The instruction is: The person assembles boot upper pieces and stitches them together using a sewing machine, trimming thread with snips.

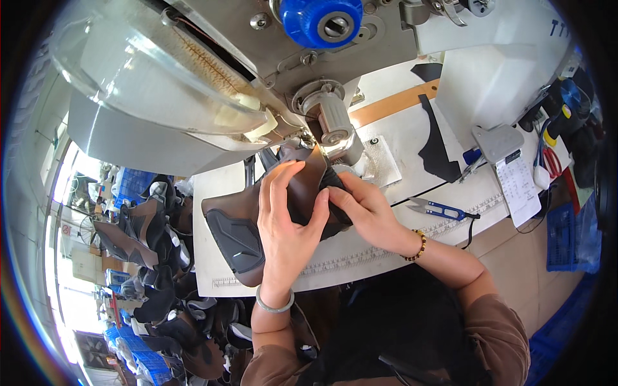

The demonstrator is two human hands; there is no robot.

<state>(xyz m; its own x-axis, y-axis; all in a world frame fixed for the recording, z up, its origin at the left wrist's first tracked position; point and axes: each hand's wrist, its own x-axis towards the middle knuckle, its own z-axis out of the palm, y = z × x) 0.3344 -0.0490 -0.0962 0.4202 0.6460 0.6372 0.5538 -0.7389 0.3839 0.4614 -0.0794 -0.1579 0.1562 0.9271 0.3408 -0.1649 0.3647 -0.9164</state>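
Note:
A brown and black shoe upper lies under the head of a sewing machine. My left hand rests on the brown leather, its fingers stretched over the surface and its thumb pressing close to the black edge. With fingers and thumb, my right hand grips the black ribbed part of the upper on the other side. Both thumbs nearly meet just below the machine's needle area. My hands hide part of the upper and the spot under the needle.
Blue-handled thread snips lie right of my hands, beyond a printed ruler strip. A black leather piece is behind them. A clipboard with paper and red-handled scissors are at the right. Several uppers are piled at the left.

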